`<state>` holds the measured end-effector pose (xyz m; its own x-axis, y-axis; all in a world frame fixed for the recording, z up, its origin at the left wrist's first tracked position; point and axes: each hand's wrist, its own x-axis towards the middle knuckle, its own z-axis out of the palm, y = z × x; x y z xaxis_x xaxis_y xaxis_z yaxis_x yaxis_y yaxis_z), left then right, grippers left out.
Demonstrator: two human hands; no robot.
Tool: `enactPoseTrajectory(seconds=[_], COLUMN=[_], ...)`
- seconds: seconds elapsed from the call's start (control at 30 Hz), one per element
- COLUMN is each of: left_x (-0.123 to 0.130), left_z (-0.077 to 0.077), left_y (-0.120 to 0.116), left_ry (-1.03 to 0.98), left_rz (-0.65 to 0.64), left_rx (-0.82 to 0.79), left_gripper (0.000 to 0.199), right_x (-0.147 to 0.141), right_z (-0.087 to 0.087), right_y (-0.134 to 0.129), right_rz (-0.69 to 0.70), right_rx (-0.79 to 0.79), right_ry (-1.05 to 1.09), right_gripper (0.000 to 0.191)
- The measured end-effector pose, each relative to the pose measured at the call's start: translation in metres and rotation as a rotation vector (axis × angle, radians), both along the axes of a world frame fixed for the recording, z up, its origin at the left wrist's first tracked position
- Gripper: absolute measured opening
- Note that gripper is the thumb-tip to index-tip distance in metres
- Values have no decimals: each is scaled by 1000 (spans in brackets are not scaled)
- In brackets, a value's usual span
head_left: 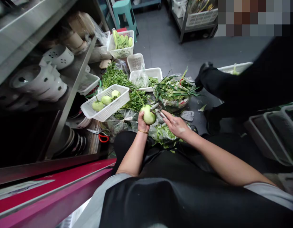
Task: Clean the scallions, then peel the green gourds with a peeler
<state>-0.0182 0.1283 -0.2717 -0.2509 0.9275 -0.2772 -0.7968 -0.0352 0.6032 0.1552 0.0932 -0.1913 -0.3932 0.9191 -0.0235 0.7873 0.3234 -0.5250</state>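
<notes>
My left hand (142,123) is wrapped round a round pale green squash (149,115) with a long thin stem pointing up. In my right hand (176,124) is a metal peeler (158,109), its head at the squash's right side; I cannot tell whether the blade touches the skin. Below both hands lies a bag of green peelings (164,133). Left of the squash, a white perforated basket (108,110) holds three similar squashes (106,100). Scissors with red handles (103,136) rest near the shelf, left of my knee.
Leafy greens (115,77) and a heap of long green trimmings (175,88) lie ahead on the floor. Farther off, a basket of long green vegetables (122,41) stands near a teal stool (124,12). A person's dark-clothed leg (229,82) is at right; a metal shelf (72,95) lines the left.
</notes>
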Motion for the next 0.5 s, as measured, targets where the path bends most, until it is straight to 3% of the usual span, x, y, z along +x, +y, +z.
enactPoseTrajectory(seconds=[0.03,0.1,0.2,0.27,0.33,0.4,0.5], left_x=[1,-1,-11,-17,-18,-13,-6], left_z=[0,0,2,5,9,13,16], left_y=[0,1,3,3,2,0,0], left_ry=[15,30,-40,-110,-169,-202,-186], left_rz=[8,52,86,16,-71,-115,-51], left_rx=[19,25,-88,-146,-158,-176,-212], left_gripper=[41,41,43,47,49,46,38], right_x=[-9,-16,5,24,30,18,-7], right_z=[2,-11,-52,-67,-61,-41,-24], right_y=[4,-9,-55,-72,-65,-40,-13], right_rz=[4,23,95,49,1,-3,17], right_rx=[10,-13,-176,-251,-204,-96,-1], right_ry=[5,1,-19,-30,10,71,76], right_gripper=[51,52,48,46,47,50,52])
